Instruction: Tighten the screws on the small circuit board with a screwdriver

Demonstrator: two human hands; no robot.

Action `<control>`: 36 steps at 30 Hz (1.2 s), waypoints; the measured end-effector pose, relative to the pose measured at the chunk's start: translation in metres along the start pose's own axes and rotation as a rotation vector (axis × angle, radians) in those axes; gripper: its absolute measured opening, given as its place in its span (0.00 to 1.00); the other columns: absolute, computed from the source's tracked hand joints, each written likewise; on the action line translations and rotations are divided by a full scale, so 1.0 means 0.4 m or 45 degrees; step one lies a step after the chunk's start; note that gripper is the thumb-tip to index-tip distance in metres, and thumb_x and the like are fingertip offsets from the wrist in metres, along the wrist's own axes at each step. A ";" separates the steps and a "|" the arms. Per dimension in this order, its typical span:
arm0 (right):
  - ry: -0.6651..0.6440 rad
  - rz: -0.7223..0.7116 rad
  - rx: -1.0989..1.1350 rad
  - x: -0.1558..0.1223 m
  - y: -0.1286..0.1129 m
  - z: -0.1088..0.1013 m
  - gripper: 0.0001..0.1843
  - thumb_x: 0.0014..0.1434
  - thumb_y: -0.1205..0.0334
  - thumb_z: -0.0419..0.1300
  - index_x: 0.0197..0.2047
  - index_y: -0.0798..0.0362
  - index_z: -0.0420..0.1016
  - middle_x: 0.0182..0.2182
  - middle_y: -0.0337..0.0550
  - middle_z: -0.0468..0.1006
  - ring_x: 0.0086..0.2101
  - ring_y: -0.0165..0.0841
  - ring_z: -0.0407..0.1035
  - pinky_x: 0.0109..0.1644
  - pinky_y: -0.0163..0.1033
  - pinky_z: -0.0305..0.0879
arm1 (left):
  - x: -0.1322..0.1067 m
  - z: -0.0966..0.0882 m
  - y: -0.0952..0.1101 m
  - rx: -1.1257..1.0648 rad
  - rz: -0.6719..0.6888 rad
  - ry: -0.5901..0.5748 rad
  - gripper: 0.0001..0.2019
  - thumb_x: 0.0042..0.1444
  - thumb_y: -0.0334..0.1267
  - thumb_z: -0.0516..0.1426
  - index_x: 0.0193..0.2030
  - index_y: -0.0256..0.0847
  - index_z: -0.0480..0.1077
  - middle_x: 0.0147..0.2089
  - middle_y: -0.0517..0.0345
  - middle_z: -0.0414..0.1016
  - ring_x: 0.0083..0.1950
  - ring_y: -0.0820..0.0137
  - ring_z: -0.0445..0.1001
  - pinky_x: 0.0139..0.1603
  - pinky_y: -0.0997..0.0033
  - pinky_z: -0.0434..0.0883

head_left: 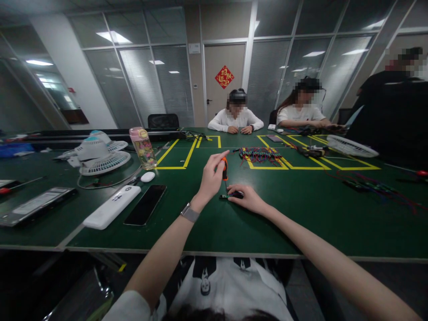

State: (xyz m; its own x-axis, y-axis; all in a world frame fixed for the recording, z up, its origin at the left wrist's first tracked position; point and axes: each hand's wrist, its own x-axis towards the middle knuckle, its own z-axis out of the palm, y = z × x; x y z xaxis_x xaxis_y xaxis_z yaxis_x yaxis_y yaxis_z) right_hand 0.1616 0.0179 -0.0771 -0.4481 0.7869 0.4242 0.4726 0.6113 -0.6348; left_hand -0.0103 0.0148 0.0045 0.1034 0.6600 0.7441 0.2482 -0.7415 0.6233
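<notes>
The left hand [210, 179] is closed around an orange-handled screwdriver [225, 168], held upright with its tip on a small dark part [231, 195]. The right hand [249, 199], fingers curled, pins that part to the green table [301, 218]. Beyond lie yellow tape lines [187, 157] and a coloured wire bundle [260, 154]; glass partitions [143, 80] wall the room.

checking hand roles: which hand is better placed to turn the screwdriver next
Left, probably: the left hand grips the screwdriver upright over the small part, while the right hand holds that part down.
</notes>
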 end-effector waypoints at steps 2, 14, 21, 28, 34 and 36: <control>0.005 0.000 0.012 0.000 0.002 0.000 0.06 0.52 0.64 0.64 0.36 0.52 0.79 0.45 0.48 0.78 0.46 0.39 0.73 0.53 0.46 0.66 | 0.004 -0.001 -0.005 -0.106 -0.051 -0.055 0.16 0.65 0.34 0.47 0.57 0.42 0.67 0.51 0.52 0.72 0.49 0.70 0.73 0.50 0.70 0.70; 0.010 0.038 0.019 0.002 -0.004 -0.001 0.03 0.52 0.64 0.64 0.32 0.53 0.76 0.44 0.49 0.78 0.45 0.38 0.73 0.51 0.44 0.66 | 0.001 -0.001 0.004 -0.048 -0.008 -0.038 0.15 0.64 0.36 0.49 0.53 0.45 0.70 0.51 0.53 0.71 0.52 0.69 0.71 0.52 0.69 0.69; 0.013 0.022 0.040 0.002 -0.008 -0.005 0.03 0.52 0.64 0.65 0.31 0.54 0.77 0.44 0.49 0.78 0.46 0.39 0.72 0.53 0.45 0.65 | 0.005 -0.003 -0.010 -0.094 -0.064 0.030 0.10 0.59 0.38 0.56 0.46 0.41 0.74 0.42 0.54 0.72 0.41 0.71 0.73 0.43 0.73 0.71; -0.004 0.005 0.042 0.006 0.001 -0.005 0.03 0.52 0.63 0.65 0.32 0.53 0.78 0.44 0.49 0.78 0.46 0.40 0.72 0.53 0.45 0.64 | 0.010 -0.004 -0.008 -0.205 -0.113 -0.015 0.15 0.63 0.36 0.49 0.53 0.42 0.70 0.49 0.52 0.72 0.49 0.69 0.73 0.50 0.69 0.69; -0.023 -0.002 0.028 0.006 0.004 -0.008 0.03 0.52 0.63 0.65 0.32 0.53 0.78 0.44 0.49 0.78 0.45 0.39 0.73 0.53 0.46 0.65 | 0.010 -0.005 -0.011 -0.200 -0.148 0.021 0.12 0.56 0.38 0.58 0.47 0.41 0.74 0.42 0.54 0.73 0.40 0.70 0.73 0.42 0.72 0.71; -0.016 0.000 0.025 0.007 0.006 -0.006 0.04 0.51 0.63 0.65 0.32 0.53 0.78 0.44 0.49 0.78 0.45 0.39 0.73 0.53 0.46 0.65 | 0.007 -0.003 -0.010 -0.130 -0.110 0.056 0.12 0.57 0.38 0.57 0.47 0.42 0.74 0.44 0.54 0.71 0.43 0.70 0.72 0.43 0.73 0.70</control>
State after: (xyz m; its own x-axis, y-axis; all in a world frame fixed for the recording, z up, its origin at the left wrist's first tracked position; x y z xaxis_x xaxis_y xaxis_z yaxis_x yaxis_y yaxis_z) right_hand 0.1635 0.0217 -0.0759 -0.4575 0.7857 0.4164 0.4576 0.6095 -0.6473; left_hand -0.0123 0.0193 0.0044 0.0433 0.7179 0.6947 0.1548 -0.6918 0.7053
